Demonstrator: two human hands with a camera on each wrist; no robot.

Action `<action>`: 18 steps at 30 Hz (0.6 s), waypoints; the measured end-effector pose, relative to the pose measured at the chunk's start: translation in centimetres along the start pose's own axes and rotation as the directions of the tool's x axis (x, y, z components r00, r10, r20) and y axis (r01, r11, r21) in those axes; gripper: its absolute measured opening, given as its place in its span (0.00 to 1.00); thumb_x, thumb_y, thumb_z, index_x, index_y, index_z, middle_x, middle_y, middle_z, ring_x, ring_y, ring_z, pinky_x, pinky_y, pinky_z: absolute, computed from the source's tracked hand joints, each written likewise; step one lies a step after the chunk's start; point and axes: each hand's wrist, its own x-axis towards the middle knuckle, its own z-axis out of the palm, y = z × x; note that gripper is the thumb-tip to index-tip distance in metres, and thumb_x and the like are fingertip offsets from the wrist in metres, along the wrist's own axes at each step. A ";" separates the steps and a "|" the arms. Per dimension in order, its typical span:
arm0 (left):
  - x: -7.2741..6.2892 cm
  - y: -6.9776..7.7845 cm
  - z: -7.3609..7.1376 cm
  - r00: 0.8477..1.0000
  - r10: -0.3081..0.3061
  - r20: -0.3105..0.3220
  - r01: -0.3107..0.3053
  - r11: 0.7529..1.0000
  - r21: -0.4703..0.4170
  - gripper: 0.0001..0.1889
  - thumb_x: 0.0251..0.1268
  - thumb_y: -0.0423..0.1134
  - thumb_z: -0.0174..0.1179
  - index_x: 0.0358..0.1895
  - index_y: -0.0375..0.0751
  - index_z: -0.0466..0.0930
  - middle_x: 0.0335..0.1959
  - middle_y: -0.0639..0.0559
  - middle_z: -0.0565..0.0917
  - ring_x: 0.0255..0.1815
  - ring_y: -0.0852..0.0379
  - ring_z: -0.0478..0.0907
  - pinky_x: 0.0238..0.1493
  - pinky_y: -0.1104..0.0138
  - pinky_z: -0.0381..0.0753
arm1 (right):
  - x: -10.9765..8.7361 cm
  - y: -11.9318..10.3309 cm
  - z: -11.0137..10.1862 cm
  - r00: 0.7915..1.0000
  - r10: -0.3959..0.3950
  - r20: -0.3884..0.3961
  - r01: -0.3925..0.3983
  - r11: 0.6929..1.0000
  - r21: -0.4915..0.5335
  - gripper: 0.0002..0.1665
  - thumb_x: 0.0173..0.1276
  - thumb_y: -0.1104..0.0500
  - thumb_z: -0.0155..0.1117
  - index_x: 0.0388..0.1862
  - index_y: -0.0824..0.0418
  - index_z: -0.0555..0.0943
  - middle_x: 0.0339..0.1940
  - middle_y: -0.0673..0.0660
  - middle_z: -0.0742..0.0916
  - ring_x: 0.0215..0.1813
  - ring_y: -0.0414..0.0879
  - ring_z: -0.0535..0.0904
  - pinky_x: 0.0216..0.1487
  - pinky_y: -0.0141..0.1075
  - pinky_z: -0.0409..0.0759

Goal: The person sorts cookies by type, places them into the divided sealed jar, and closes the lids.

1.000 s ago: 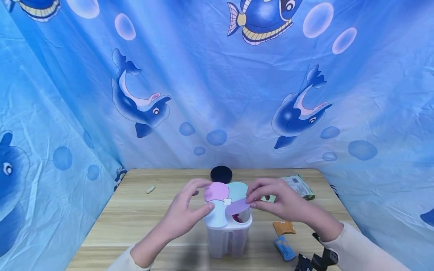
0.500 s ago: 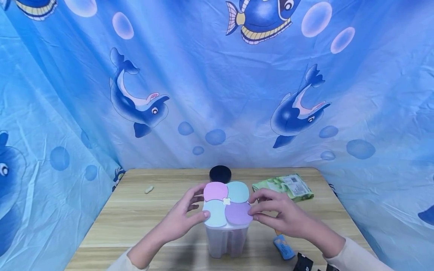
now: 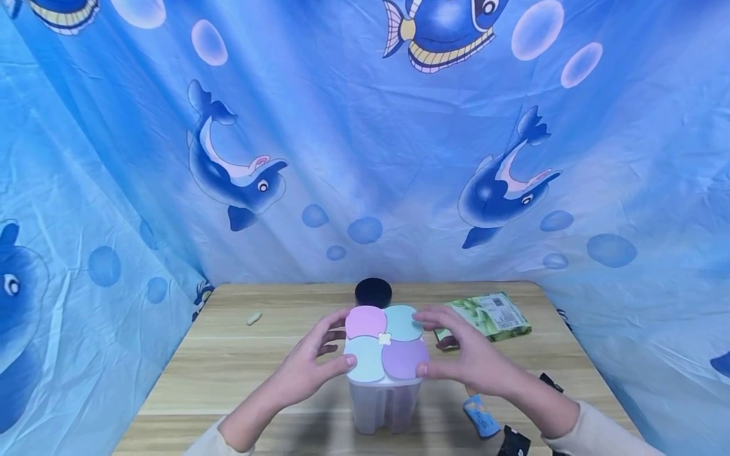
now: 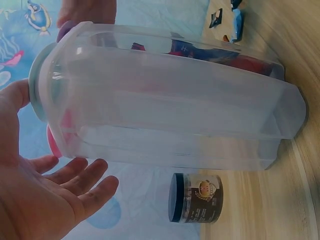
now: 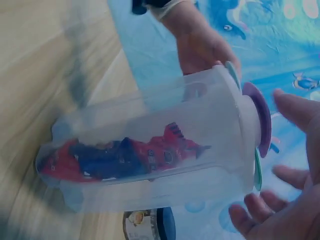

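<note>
A tall translucent storage container (image 3: 382, 408) stands upright on the table. Its lid has pink (image 3: 365, 322), mint (image 3: 403, 322), pale blue (image 3: 365, 360) and purple flaps (image 3: 405, 360), all lying flat. My left hand (image 3: 308, 367) spans the lid's left side, thumb at the pale blue flap, fingers loosely extended beside the pink one. My right hand (image 3: 476, 354) is spread around the right side, thumb by the purple flap and fingers near the mint one. Through the wall, red and blue wrapped packets (image 5: 110, 157) show in one compartment.
Behind the container stands a jar (image 4: 200, 197) with a black lid. A green bag (image 3: 487, 316) lies at the back right. Nearer on the right are a blue packet (image 3: 481, 416) and a black packet (image 3: 514, 441). A small whitish piece (image 3: 254, 318) lies back left.
The purple flap, raised in my right fingers a second ago, came down flat over its opening. My right fingers have since spread toward the mint flap; my left hand barely moved.
</note>
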 end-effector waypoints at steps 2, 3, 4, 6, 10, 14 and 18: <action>0.1 0.0 0.1 1.000 -0.009 -0.001 0.009 1.000 -0.011 0.37 0.69 0.44 0.67 0.78 0.56 0.60 0.72 0.54 0.72 0.70 0.48 0.72 0.69 0.52 0.75 | 0.3 0.2 -0.3 0.999 0.041 0.030 -0.042 0.998 0.041 0.47 0.62 0.49 0.79 0.77 0.52 0.68 0.76 0.56 0.73 0.71 0.62 0.72 0.61 0.53 0.80; 0.1 -0.1 0.1 1.000 -0.012 -0.002 0.012 1.000 -0.017 0.37 0.69 0.44 0.67 0.78 0.56 0.60 0.72 0.54 0.72 0.70 0.48 0.72 0.69 0.50 0.74 | 0.5 0.3 -0.4 0.997 0.064 0.050 -0.067 0.996 0.062 0.49 0.62 0.49 0.79 0.78 0.52 0.66 0.77 0.57 0.72 0.73 0.63 0.70 0.63 0.57 0.78; 0.1 -0.1 0.0 1.000 -0.015 -0.002 0.015 1.000 -0.023 0.37 0.69 0.44 0.67 0.78 0.56 0.60 0.72 0.54 0.72 0.70 0.48 0.72 0.70 0.48 0.74 | 0.8 0.4 -0.5 0.994 0.082 0.075 -0.089 0.993 0.081 0.50 0.62 0.49 0.78 0.79 0.52 0.64 0.77 0.58 0.71 0.75 0.64 0.69 0.65 0.59 0.77; 0.0 -0.2 0.0 1.000 -0.019 -0.002 0.019 0.999 -0.034 0.37 0.69 0.43 0.67 0.78 0.56 0.60 0.72 0.53 0.72 0.70 0.47 0.72 0.69 0.45 0.73 | 1.3 0.6 -0.6 0.986 0.106 0.130 -0.120 0.987 0.110 0.52 0.62 0.49 0.78 0.81 0.54 0.62 0.78 0.59 0.70 0.76 0.64 0.67 0.68 0.60 0.75; -0.1 -0.4 -0.2 1.000 -0.018 0.000 0.018 0.999 -0.044 0.37 0.70 0.42 0.66 0.79 0.57 0.60 0.71 0.52 0.72 0.70 0.46 0.71 0.68 0.42 0.74 | 2.1 0.7 -0.8 0.967 0.125 0.220 -0.168 0.967 0.189 0.53 0.64 0.50 0.77 0.82 0.55 0.59 0.79 0.59 0.69 0.76 0.63 0.67 0.66 0.56 0.78; 0.0 -0.3 -0.2 1.000 -0.007 0.007 0.007 0.999 -0.045 0.37 0.70 0.42 0.66 0.78 0.58 0.60 0.71 0.53 0.72 0.70 0.47 0.72 0.68 0.44 0.75 | 2.6 0.7 -1.1 0.954 0.143 0.264 -0.210 0.946 0.247 0.56 0.62 0.52 0.79 0.82 0.56 0.58 0.79 0.60 0.68 0.75 0.63 0.68 0.63 0.53 0.81; 0.2 -0.2 0.0 1.000 -0.013 0.019 0.014 0.998 -0.054 0.37 0.70 0.42 0.66 0.79 0.58 0.60 0.71 0.54 0.72 0.70 0.47 0.71 0.69 0.50 0.75 | 2.5 0.3 -1.4 0.945 0.189 0.266 -0.253 0.939 0.233 0.58 0.58 0.52 0.82 0.81 0.57 0.58 0.78 0.60 0.68 0.75 0.63 0.67 0.63 0.55 0.79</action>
